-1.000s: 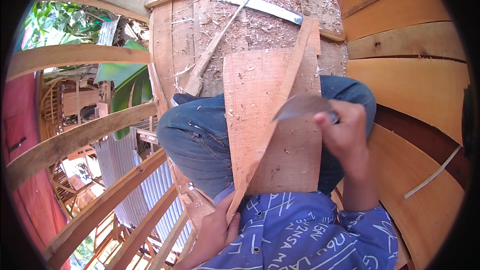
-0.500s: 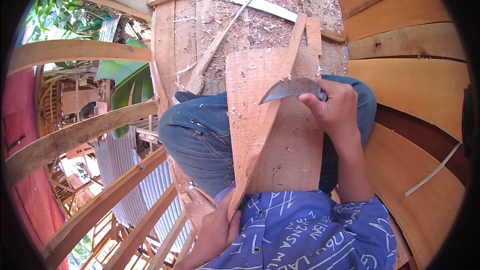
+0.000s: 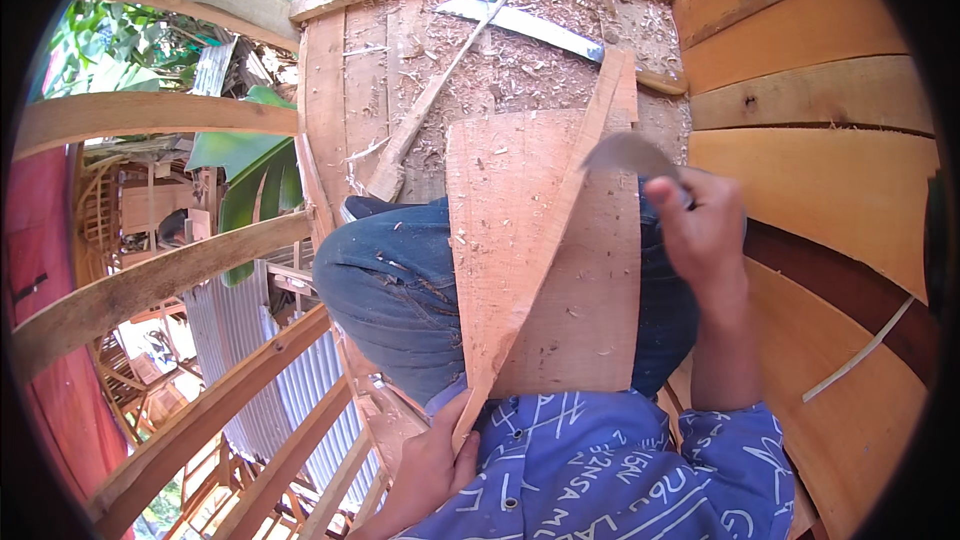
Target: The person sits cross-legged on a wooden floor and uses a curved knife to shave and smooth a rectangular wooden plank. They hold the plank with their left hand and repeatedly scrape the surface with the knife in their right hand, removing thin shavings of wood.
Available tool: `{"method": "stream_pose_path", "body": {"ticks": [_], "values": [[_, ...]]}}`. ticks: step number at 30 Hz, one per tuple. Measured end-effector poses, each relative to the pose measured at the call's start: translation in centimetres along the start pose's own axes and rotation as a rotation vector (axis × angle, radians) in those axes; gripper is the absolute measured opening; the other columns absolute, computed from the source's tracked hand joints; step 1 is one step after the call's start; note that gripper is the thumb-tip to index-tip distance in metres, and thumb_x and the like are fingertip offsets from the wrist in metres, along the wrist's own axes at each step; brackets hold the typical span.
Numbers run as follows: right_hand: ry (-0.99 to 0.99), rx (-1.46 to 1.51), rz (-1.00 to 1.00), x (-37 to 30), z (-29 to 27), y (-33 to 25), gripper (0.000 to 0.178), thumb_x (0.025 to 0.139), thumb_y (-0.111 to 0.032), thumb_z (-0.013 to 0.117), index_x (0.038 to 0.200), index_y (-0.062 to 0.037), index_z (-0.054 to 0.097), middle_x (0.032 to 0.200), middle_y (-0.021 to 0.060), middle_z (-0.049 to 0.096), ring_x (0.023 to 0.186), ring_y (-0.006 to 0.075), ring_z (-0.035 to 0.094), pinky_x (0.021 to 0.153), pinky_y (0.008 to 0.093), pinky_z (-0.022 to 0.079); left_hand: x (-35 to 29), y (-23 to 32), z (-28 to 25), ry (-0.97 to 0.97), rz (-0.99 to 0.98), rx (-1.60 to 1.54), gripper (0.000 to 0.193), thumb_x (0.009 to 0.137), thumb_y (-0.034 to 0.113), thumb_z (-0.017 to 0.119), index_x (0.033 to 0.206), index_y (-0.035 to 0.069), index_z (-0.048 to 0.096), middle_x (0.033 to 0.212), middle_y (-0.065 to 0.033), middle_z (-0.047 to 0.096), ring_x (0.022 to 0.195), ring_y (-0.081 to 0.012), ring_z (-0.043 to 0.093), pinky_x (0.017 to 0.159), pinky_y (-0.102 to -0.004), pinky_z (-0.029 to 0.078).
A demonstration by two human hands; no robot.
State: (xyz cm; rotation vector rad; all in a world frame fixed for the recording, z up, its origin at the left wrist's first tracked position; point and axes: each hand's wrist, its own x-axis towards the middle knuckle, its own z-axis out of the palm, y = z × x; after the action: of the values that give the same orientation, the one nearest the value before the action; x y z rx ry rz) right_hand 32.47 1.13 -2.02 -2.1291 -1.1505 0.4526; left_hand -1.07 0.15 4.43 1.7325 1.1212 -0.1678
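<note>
Right hand (image 3: 705, 230) grips a curved grey steel blade (image 3: 625, 152); left hand (image 3: 432, 462) clasps the long thin wooden strip (image 3: 545, 240) on the flat reddish board (image 3: 580, 290); a slip could gash the denim-clad knee (image 3: 395, 280) beneath

Blue short-sleeved shirt (image 3: 620, 470) with white scribbled lettering, dusty blue jeans (image 3: 395, 290), bare forearms.

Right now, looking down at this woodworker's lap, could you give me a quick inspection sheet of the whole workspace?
Surface: plank deck strewn with wood shavings.
Job's things: thin reddish wooden strip held on edge over a broad reddish board on the lap; curved grey metal blade.
Clutter: long flat metal blade, wooden stick.
Hands: left hand grips the strip's near end; right hand holds the curved blade.
Cables: nothing seen.
Surroundings: curved timber ribs, orange side planks, green leaves.
</note>
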Motion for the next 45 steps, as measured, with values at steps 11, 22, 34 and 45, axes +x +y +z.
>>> {"method": "stream_pose_path", "body": {"ticks": [11,22,34,45], "values": [[0.056,-0.189,-0.005,4.0,1.6,2.1,0.077,0.078,-0.072,0.057,0.055,0.0020,0.056,0.047,0.0147,0.049,0.051,0.0317,0.058,0.051,0.0397,0.044,0.0,1.1,-0.3,0.004,-0.014,0.047,0.054,0.088,0.008,0.059,0.137,0.006,0.038,0.081,-0.0242,0.064,0.072,-0.0422,0.065,0.064,-0.0448,0.052],[0.040,0.045,0.050,3.1,-0.2,2.1,0.075,0.082,-0.065,0.059,0.054,0.0037,0.051,0.044,0.0140,0.037,0.042,0.0194,0.041,0.045,0.0377,0.034,0.2,0.4,-0.3,-0.001,-0.005,-0.006,0.054,0.087,0.010,0.061,0.136,0.008,0.040,0.081,-0.0226,0.065,0.070,-0.0402,0.065,0.061,-0.0436,0.052],[0.022,-0.187,-0.061,7.7,1.9,2.8,0.084,0.077,-0.076,0.052,0.051,0.0031,0.050,0.046,0.0175,0.044,0.048,0.0331,0.052,0.049,0.0421,0.042,0.4,0.9,-0.3,0.053,0.042,0.005,0.053,0.088,0.010,0.058,0.138,0.008,0.039,0.085,-0.0240,0.064,0.072,-0.0415,0.065,0.063,-0.0434,0.051],[0.146,0.106,0.215,7.7,-0.7,8.4,0.069,0.091,-0.056,0.055,0.057,0.0024,0.043,0.052,0.0026,0.033,0.051,0.0104,0.035,0.046,0.0327,0.029,0.0,0.2,0.1,0.012,-0.024,-0.104,0.052,0.088,0.009,0.059,0.136,0.009,0.039,0.098,-0.0249,0.065,0.080,-0.0426,0.065,0.069,-0.0438,0.053]]}}
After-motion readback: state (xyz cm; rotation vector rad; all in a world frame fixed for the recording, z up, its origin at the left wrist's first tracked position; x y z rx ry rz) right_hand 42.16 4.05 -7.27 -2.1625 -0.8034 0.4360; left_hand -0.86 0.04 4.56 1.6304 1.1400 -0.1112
